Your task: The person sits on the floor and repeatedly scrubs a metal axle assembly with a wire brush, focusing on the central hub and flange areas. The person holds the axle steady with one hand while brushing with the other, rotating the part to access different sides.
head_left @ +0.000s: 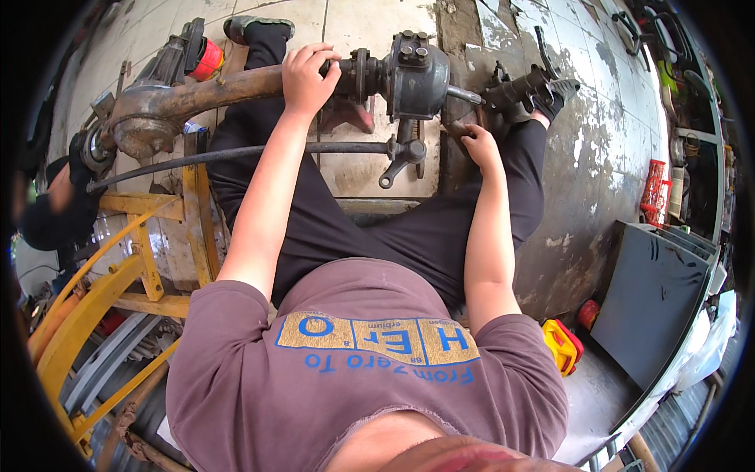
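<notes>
A long, rusty vehicle axle [236,88] lies across in front of me, with a round differential housing [145,130] at its left. My left hand [308,82] grips the axle from above, fingers curved over it, beside a bolted flange. Right of that sits a dark steering knuckle [419,79] with a spindle [465,94] pointing right. Below the axle runs a tie rod [307,148], ending in a lever arm [401,164]. My right hand [482,147] is closed around a rusty metal piece [455,126] below the spindle; its fingertips are partly hidden.
Another person's dark-gloved hand [81,157] is at the axle's left end. A yellow metal frame [144,208] stands at left. A red stand [350,116] is under the axle. Another metal assembly [515,90] lies by my right foot. A grey cabinet [649,291] stands at right.
</notes>
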Available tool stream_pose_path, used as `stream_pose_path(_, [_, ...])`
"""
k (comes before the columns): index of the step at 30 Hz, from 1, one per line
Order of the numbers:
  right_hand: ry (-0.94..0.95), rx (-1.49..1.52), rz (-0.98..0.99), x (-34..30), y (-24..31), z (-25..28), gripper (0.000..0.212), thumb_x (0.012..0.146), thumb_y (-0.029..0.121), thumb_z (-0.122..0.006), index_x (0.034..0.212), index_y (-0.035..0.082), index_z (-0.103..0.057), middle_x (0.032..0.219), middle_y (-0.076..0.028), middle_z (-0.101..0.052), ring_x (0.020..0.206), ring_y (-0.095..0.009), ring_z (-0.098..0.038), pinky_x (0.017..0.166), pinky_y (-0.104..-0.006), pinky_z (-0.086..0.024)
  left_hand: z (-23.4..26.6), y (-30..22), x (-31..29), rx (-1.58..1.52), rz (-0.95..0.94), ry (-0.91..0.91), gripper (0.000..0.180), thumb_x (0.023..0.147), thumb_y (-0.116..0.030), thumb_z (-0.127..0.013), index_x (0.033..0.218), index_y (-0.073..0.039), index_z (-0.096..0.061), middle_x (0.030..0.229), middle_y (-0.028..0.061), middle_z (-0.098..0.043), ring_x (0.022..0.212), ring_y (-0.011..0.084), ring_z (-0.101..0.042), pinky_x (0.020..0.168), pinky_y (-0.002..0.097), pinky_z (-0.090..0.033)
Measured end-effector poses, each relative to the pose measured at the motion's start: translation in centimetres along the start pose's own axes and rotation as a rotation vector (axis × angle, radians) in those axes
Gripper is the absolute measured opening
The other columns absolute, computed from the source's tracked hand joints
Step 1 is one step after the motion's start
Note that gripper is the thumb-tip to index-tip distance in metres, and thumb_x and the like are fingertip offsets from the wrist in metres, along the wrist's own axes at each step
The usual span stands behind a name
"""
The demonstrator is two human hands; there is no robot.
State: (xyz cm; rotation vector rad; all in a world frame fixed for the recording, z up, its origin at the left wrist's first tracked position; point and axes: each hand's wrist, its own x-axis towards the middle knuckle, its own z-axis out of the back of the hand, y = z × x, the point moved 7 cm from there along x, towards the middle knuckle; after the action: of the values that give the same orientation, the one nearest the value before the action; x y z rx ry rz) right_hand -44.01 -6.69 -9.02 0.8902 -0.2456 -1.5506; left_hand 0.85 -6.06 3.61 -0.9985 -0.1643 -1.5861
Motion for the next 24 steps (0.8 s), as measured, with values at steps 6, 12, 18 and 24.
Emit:
stream_pose_path(6, [0.161,-0.020,-0.019,4.5,-5.6,-7.1,0.050,0.093,0.010,-0.074,0.143,0.003,-0.079,0.126,-0.021,-0.085,0.114,-0.030,-0.080,0.101,-0.0431,-0.060,0.3,-0.5,0.2,0.013,-0.013,0.010,0.010,0.089,-0.018,-0.083,0.099,-0.018,-0.085,0.122,-0.0003,-0.083,0.117,0.0276,-0.073,0.105,0.0442,-0.054])
stream_pose_path(12, [0.290,-0.252,-0.034,7.4,-14.1,-13.1,0.054,0.095,0.016,-0.059,0.144,0.008,-0.079,0.145,-0.025,-0.077,0.135,-0.044,-0.073,0.118,-0.0482,-0.056,-2.0,-1.7,2.0,-0.046,-0.066,0.036,0.011,0.090,-0.018,-0.083,0.100,-0.017,-0.085,0.123,0.0001,-0.083,0.117,0.0273,-0.074,0.105,0.0441,-0.054])
stream_pose_path(18, [0.008,-0.792,0.219,4.0,-0.5,-13.4,0.047,0.100,0.050,-0.076,0.130,0.015,-0.086,0.142,-0.009,-0.074,0.141,-0.030,-0.061,0.110,-0.0547,-0.050,1.2,-0.3,-0.4,0.044,0.006,0.024,0.012,0.088,-0.021,-0.084,0.099,-0.016,-0.084,0.122,0.0022,-0.083,0.116,0.0301,-0.074,0.105,0.0455,-0.055])
stream_pose_path(24, [0.234,-0.867,-0.093,3.7,-2.8,-16.4,0.043,0.108,0.039,-0.062,0.139,0.020,-0.084,0.150,-0.007,-0.078,0.146,-0.029,-0.066,0.116,-0.0615,-0.048,0.6,-0.8,0.1,0.012,0.002,0.023,0.014,0.087,-0.022,-0.086,0.099,-0.016,-0.084,0.121,0.0030,-0.082,0.116,0.0307,-0.074,0.106,0.0467,-0.055])
